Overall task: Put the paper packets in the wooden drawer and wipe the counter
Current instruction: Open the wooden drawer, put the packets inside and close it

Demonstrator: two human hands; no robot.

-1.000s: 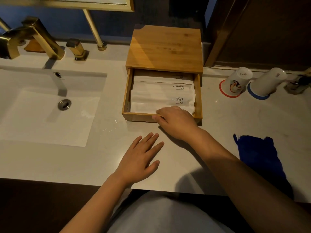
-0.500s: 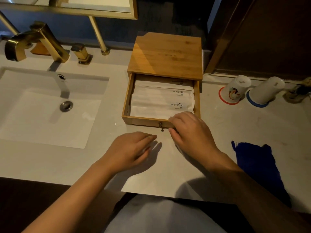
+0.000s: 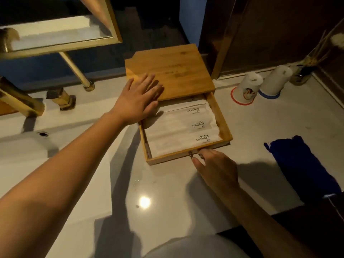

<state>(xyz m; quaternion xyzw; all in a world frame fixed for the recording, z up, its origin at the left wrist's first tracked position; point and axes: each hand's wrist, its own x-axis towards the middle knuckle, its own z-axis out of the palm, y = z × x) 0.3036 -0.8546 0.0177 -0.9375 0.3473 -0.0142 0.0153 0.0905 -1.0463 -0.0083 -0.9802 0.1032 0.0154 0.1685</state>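
Observation:
A wooden box stands at the back of the pale counter, its drawer pulled out toward me. White paper packets printed "BRUSHING TEETH" lie overlapping inside the drawer. My left hand rests flat, fingers spread, on the box's top at its front left corner. My right hand is at the drawer's front, fingertips beside the small metal knob, holding nothing that I can see. A dark blue cloth lies on the counter to the right.
A white sink basin with a gold tap and handle is at the left. A gold-framed mirror hangs above. Two upturned white cups and a reed diffuser jar stand at the back right.
My left hand lifted off the counter and went onto the box's top. My right hand slid off the packets to the drawer's front by the knob. The view shifted right.

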